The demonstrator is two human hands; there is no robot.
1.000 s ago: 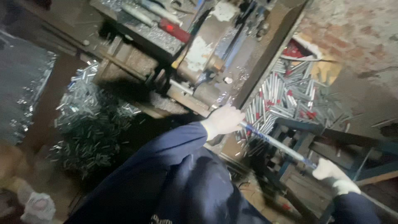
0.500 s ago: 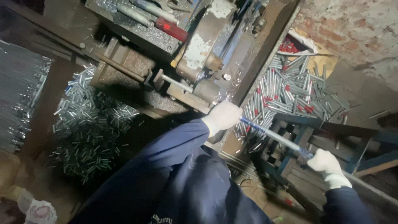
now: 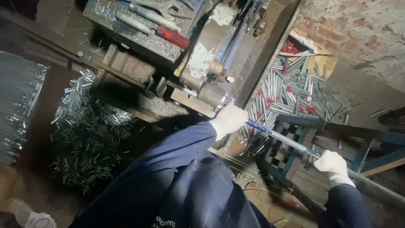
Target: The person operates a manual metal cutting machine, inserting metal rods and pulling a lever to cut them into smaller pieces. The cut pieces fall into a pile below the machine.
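Right hand (image 3: 333, 162), gloved in white, is clenched around the near end of a long thin metal rod (image 3: 282, 139), low at the right of the view. From that hand the rod runs up and to the left, its long axis a shallow diagonal, and reaches the left hand (image 3: 230, 118), also gloved in white. The left hand is closed around the rod's far end, right against the grey metal machine (image 3: 211, 80), so the left hand is the nearer of the 2 to the machine's mouth and the right hand trails behind along the same line. Both arms wear dark blue sleeves (image 3: 181, 169); the left forearm reaches forward and up, the right is bent close to the body.

Under the rod stands a dark blue-green metal frame (image 3: 320, 126). Left of the sleeves, a heap of short cut metal pieces (image 3: 88, 135) lies on the floor. Beyond the frame lies another scatter of silver tubes, some with red ends (image 3: 295, 93). Farthest off, on the machine's top, rest tools, 1 with a red handle (image 3: 173, 38).
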